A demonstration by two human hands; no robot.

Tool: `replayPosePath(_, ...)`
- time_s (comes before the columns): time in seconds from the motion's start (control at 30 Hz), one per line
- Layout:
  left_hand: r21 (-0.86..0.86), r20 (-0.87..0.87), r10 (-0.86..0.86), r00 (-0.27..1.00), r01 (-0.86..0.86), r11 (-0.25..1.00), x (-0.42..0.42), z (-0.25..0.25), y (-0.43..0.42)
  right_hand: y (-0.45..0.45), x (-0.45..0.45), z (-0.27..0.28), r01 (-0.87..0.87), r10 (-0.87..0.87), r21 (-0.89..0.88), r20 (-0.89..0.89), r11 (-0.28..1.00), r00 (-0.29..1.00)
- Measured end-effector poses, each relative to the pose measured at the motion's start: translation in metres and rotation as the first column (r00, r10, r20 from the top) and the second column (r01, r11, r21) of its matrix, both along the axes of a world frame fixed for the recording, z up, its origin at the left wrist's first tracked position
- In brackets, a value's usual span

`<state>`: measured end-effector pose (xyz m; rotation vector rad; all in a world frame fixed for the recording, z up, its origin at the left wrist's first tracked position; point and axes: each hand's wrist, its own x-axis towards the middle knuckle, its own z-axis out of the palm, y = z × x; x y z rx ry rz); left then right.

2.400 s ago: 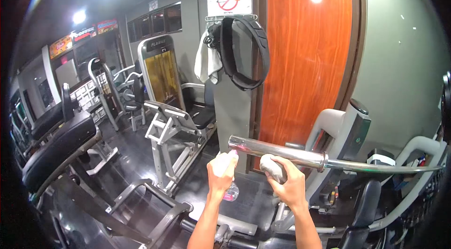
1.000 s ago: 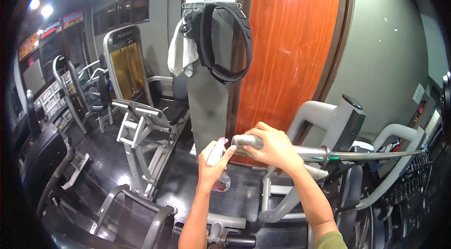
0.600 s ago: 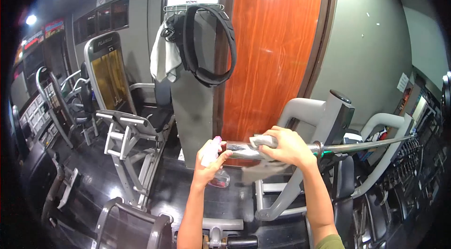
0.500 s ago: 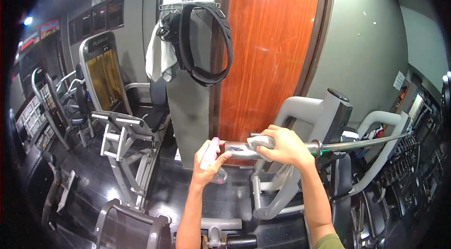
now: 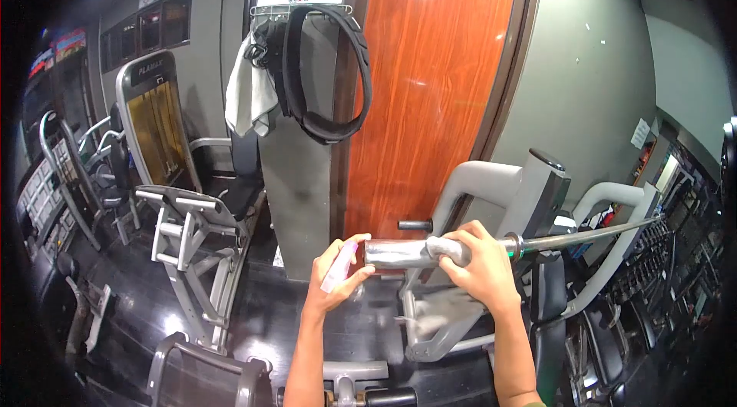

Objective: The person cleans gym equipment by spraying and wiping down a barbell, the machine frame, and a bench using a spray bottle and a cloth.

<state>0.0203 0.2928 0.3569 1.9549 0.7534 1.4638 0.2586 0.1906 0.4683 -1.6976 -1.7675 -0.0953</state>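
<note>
A chrome barbell [image 5: 399,253] runs from the centre to the right, its thick sleeve end nearest me. My left hand [image 5: 335,272] is closed round a spray bottle [image 5: 338,269] with a pink and white top, and its fingertips are at the sleeve's end. My right hand [image 5: 480,265] is wrapped over the sleeve, holding a grey cloth [image 5: 448,250] against the metal. The cloth's loose part hangs blurred below the bar.
A grey machine frame [image 5: 530,200] stands behind the bar. A black belt [image 5: 326,73] and a white towel [image 5: 252,92] hang on the pillar [image 5: 295,200] beside the wooden door [image 5: 437,84]. More gym machines stand at left; a padded bar [image 5: 390,396] lies below.
My right hand has brought the cloth onto the sleeve and slid along it away from the end. My left hand has come up to the bar's end. The view has turned right.
</note>
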Motion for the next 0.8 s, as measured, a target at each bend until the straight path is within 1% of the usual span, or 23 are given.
replayPosePath(0.03,-0.047,0.034,-0.029,0.999,0.031,0.998,0.000,-0.003,0.004,0.005,0.002,-0.004,-0.010,0.010,0.020,0.018,1.000,1.000)
replayPosePath(0.13,-0.196,0.084,0.069,0.994,-0.052,0.979,0.009,0.001,0.000,0.022,-0.020,-0.004,-0.063,0.061,0.018,0.117,0.998,0.991)
replayPosePath(0.17,-0.181,0.080,0.092,0.993,-0.076,0.981,0.011,0.000,0.000,0.032,-0.029,-0.005,-0.158,0.158,-0.006,0.108,0.987,0.982)
replayPosePath(0.2,-0.193,0.116,0.064,0.991,-0.041,0.980,0.012,-0.003,0.002,0.041,-0.041,-0.009,-0.210,0.206,0.024,0.107,0.977,0.973)
replayPosePath(0.27,-0.217,0.184,0.012,0.983,0.029,0.976,0.011,-0.013,0.005,0.052,-0.064,-0.009,-0.242,0.246,-0.045,0.099,0.969,0.964)
replayPosePath(0.3,-0.220,0.231,-0.050,0.972,0.102,0.970,0.010,-0.012,0.004,0.053,-0.063,-0.008,-0.253,0.257,-0.050,0.088,0.966,0.962)
replayPosePath(0.37,-0.104,0.150,-0.001,0.989,0.017,0.994,0.010,-0.005,0.004,0.053,-0.062,-0.007,-0.275,0.279,-0.057,0.068,0.960,0.958)
replayPosePath(0.4,-0.042,0.111,0.027,0.993,-0.023,0.999,0.010,-0.001,0.004,0.049,-0.059,-0.007,-0.257,0.260,-0.050,0.050,0.965,0.964)
replayPosePath(0.47,-0.007,0.108,-0.015,0.994,0.015,1.000,0.009,0.001,0.004,0.037,-0.044,-0.007,-0.224,0.225,-0.036,0.016,0.974,0.974)
replayPosePath(0.5,0.010,0.106,-0.035,0.994,0.034,0.999,0.009,0.002,0.004,0.030,-0.037,-0.008,-0.166,0.166,-0.010,-0.004,0.986,0.986)
replayPosePath(0.53,-0.037,0.093,-0.039,0.995,0.042,0.998,0.007,0.006,0.000,0.024,-0.028,-0.012,-0.083,0.083,0.024,0.004,0.996,0.997)
replayPosePath(0.6,-0.131,0.067,-0.049,0.997,0.057,0.990,0.002,0.016,-0.011,0.010,-0.011,-0.014,0.038,-0.037,0.041,-0.036,0.998,0.999)
replayPosePath(0.67,-0.062,0.138,-0.069,0.988,0.078,0.995,0.005,0.003,-0.006,-0.003,-0.007,-0.011,0.157,-0.150,0.049,-0.125,0.986,0.981)
replayPosePath(0.7,-0.016,0.166,-0.069,0.984,0.073,0.997,0.007,-0.001,-0.004,-0.005,-0.004,-0.015,0.153,-0.143,0.087,-0.119,0.984,0.983)
replayPosePath(0.77,0.015,0.158,-0.055,0.986,0.053,0.998,0.010,-0.003,-0.004,-0.005,-0.016,-0.024,0.167,-0.155,0.136,-0.100,0.976,0.983)
replayPosePath(0.8,0.004,0.121,-0.040,0.992,0.039,0.999,0.008,0.000,-0.005,-0.004,-0.026,-0.028,0.175,-0.162,0.162,-0.091,0.971,0.983)
